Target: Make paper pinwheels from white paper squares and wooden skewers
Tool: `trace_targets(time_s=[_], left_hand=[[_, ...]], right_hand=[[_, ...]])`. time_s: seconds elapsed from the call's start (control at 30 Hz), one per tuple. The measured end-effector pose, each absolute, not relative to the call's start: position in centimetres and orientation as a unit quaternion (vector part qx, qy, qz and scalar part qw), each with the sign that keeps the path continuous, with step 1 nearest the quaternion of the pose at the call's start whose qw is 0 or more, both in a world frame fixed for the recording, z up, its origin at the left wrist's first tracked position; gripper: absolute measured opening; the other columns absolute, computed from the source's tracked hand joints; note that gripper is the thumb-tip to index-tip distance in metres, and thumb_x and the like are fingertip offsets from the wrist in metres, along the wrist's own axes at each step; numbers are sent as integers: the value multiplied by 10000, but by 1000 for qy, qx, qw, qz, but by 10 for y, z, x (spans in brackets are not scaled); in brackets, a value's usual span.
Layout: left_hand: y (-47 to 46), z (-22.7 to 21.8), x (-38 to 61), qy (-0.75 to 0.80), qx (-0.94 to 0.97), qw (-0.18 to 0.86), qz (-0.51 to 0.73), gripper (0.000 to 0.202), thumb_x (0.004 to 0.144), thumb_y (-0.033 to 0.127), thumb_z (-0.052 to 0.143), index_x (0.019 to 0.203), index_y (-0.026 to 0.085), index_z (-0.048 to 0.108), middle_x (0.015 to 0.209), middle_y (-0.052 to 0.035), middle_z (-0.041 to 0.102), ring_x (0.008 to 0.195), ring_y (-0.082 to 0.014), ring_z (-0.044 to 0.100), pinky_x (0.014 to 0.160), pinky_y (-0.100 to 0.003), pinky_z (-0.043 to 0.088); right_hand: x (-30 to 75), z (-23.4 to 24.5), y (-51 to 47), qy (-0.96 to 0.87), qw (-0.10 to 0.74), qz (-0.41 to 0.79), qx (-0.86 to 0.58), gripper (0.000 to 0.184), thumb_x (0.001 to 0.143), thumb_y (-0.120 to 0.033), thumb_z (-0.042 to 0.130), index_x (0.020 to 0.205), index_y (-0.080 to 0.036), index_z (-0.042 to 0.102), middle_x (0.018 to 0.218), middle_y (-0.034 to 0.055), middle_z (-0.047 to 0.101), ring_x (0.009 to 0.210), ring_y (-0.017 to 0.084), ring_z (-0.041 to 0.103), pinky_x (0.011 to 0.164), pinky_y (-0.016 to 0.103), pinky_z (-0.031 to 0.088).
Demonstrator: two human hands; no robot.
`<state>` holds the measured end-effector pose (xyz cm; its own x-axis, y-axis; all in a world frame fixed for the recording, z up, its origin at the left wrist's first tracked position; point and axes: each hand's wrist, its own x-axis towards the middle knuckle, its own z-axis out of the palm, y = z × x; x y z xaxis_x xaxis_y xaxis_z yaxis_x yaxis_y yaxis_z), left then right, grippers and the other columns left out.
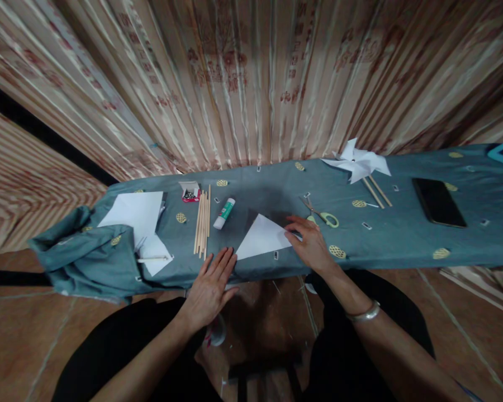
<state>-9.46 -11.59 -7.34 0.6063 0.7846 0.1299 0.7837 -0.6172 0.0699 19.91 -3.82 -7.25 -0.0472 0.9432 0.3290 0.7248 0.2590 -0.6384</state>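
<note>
A white paper triangle (263, 239), apparently a folded sheet, lies on the cloth in front of me with its peak pointing away. My left hand (212, 285) rests flat at the table's front edge, fingertips touching the triangle's left corner. At the opposite corner, my right hand (312, 243) has its thumb and forefinger close together on the paper. A glue stick (224, 214) with a green label lies beyond the triangle. Just past my right hand are scissors (322, 215) with light green handles, partly hidden by the fingers.
Wooden sticks (202, 223) and a small red box (190, 191) of metal bits lie left. Farther left, white paper sheets (140, 209) are partly under bunched cloth. Paper pinwheels (358, 161) on sticks and a black phone (439, 202) are right. A curtain (251, 84) hangs behind.
</note>
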Motion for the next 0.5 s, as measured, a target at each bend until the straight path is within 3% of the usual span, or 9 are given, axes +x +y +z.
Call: trace_targets(time_s=[0.2,0.37,0.5], left_hand=[[-116,-72,-98,446,885,70,111,606,961,418,472,1497,170,335,1543,-160,389,1444,-285,338,1176,-518,283],[-99,-58,-78,561,661,372,332,622,942,523,464,1464,192,394,1513,-164,438,1404,-301,408,1159,-506,327],[-71,-37,-60,511,354,614,487,769,820,653,582,1394,156,458,1272,-188,644,1168,-336,636,971,-480,517]], right_hand=[[225,-61,-24,-635,456,203,-590,140,826,-330,563,814,-234,665,1201,94,702,1119,266,647,1034,473,440],[226,-52,-26,-613,503,267,-548,142,815,-369,627,821,-235,676,1243,84,687,1184,269,618,1070,476,410],[217,-46,-27,-613,506,317,-518,166,789,-396,676,801,-231,691,1210,89,705,1197,277,614,1092,485,382]])
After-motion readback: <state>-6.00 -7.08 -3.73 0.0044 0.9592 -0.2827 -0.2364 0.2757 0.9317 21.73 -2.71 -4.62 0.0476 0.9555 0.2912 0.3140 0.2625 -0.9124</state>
